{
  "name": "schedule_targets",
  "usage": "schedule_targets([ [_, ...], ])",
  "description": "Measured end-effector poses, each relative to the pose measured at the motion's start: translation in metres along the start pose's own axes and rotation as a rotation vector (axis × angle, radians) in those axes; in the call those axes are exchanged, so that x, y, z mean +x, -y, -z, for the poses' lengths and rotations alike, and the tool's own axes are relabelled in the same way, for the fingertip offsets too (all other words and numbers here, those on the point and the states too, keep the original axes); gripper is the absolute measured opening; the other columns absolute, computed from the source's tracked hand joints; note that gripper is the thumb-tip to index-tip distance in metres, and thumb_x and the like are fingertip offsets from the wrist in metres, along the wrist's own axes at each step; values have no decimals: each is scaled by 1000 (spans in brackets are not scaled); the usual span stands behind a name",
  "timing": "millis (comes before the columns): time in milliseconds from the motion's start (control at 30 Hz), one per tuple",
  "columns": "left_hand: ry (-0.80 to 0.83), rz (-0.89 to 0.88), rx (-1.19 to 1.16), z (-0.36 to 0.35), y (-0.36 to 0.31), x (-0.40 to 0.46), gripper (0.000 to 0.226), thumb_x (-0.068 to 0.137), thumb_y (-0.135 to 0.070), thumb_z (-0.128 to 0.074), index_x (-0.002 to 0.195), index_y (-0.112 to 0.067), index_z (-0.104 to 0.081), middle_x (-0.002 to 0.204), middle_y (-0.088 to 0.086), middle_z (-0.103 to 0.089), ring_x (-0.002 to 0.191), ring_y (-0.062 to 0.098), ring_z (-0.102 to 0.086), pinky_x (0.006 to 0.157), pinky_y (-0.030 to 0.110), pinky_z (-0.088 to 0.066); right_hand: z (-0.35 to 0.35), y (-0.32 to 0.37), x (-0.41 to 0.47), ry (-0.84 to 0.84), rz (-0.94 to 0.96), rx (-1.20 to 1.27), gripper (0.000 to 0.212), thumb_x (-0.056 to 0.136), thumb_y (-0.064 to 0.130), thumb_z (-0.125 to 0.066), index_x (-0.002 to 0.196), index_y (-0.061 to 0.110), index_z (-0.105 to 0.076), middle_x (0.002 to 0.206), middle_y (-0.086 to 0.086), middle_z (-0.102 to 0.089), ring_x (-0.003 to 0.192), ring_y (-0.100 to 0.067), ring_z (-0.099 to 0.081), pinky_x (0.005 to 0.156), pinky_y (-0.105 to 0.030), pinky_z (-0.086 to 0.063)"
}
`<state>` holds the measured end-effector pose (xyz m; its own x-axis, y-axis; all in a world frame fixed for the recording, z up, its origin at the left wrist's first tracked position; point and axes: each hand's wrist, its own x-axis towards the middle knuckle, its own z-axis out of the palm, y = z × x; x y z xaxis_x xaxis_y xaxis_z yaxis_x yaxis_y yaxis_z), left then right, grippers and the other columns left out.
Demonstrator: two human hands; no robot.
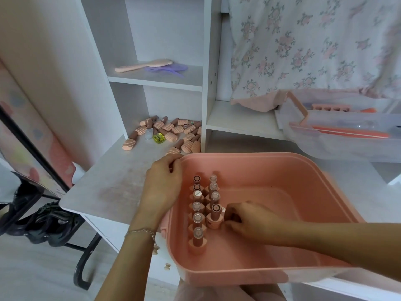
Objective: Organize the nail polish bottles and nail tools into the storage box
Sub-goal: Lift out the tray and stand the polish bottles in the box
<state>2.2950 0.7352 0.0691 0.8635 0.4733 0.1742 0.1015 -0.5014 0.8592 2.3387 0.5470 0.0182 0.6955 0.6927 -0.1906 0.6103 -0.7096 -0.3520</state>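
A pink storage box [282, 164] sits on the desk in front of me. Inside it, two rows of nail polish bottles [198, 218] stand upside down on their peach caps. My left hand [163, 185] grips the box's upper left rim with curled fingers. My right hand [249, 220] is inside the box and pinches a bottle [223, 210] beside the right-hand row; that bottle is mostly hidden by the fingers. A heap of loose bottles [171, 132] lies in the shelf cubby behind the box.
A clear lid tray [338, 140] with orange nail files and a toe separator rests at the right. A pink brush [143, 65] and purple comb lie on the upper shelf. A yellow-green jar [158, 138] sits among the loose bottles. Chair legs and shoes stand lower left.
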Motion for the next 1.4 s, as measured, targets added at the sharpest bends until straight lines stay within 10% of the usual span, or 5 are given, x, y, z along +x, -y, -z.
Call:
schedule_targets([
  [567, 9, -33, 3, -1, 4, 2, 30, 93, -13, -41, 104, -21, -68, 123, -8, -62, 87, 4, -57, 67, 8, -36, 63, 14, -5, 96, 98, 38, 16, 84, 36, -59, 88, 21, -64, 80, 11, -63, 73, -6, -56, 67, -20, -42],
  [833, 73, -54, 36, 1, 5, 4, 26, 94, -16, -44, 98, -27, -67, 101, -12, -64, 83, 3, -53, 60, -7, -31, 114, 48, 16, -196, 232, 440, 13, 89, 26, -53, 78, 27, -59, 71, 6, -68, 52, 0, -57, 51, -8, -42],
  [1100, 44, 84, 42, 30, 34, 29, 16, 92, -25, -49, 94, -26, -65, 96, -9, -66, 91, 9, -59, 78, 21, -41, 111, 54, 99, -201, 212, 394, 13, 89, 15, -52, 96, 13, -62, 82, -9, -69, 71, -24, -64, 76, -39, -52],
  [1300, -61, 162, 235, 48, 80, 74, 30, 93, -22, -50, 120, -14, -58, 121, 5, -61, 108, 19, -57, 88, 23, -39, 99, 62, 174, 66, 172, 195, 38, 87, 17, -57, 124, 16, -51, 113, -1, -57, 44, 6, -53, 43, -11, -40],
  [1400, -75, 193, 303, 50, 99, 105, 37, 92, -21, -49, 128, -13, -51, 127, 13, -54, 115, 28, -51, 97, 34, -40, 90, 66, 210, 81, 159, 100, 44, 85, 23, -62, 127, 20, -49, 124, 1, -56, 79, 4, -61, 69, -16, -49],
])
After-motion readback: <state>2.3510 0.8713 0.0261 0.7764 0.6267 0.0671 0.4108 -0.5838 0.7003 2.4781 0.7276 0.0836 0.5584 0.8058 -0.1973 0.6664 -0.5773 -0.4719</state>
